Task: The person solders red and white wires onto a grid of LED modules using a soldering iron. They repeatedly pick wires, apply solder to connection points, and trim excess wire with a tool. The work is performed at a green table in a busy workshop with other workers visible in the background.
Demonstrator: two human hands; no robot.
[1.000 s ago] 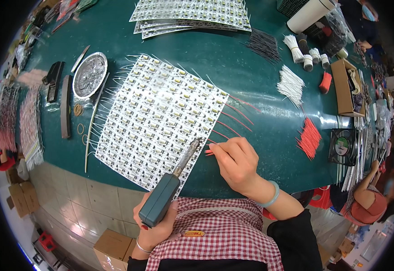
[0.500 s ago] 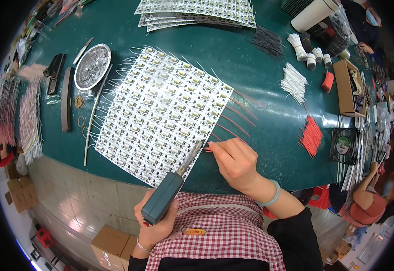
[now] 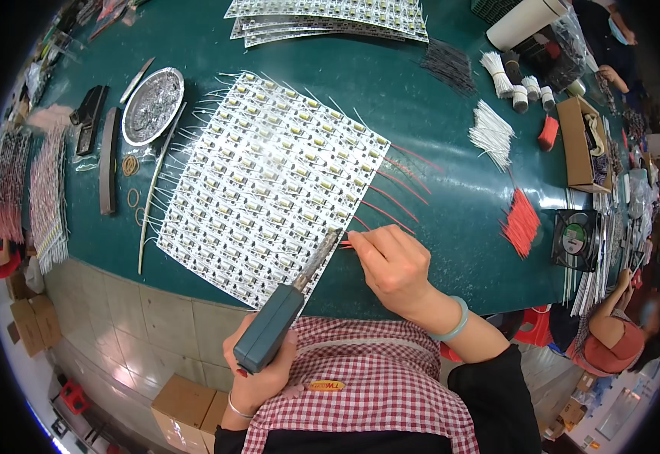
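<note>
Green surface [image 3: 459, 280], board sheet [image 3: 269, 181] lying angled on it, probably so its edge's handy: left hand [image 3: 263, 382] curled round the soldering iron [image 3: 271, 327], right hand's [image 3: 394, 265] fingers pinching red wires [image 3: 346, 244] beside that edge.

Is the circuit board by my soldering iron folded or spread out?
Spread out: the circuit board lies on the green table with no fold across its face.

Left hand [image 3: 260, 386] sat low, wrapped in a grip; right hand [image 3: 394, 265] was higher, palm down, fingertips pinched together.
</note>
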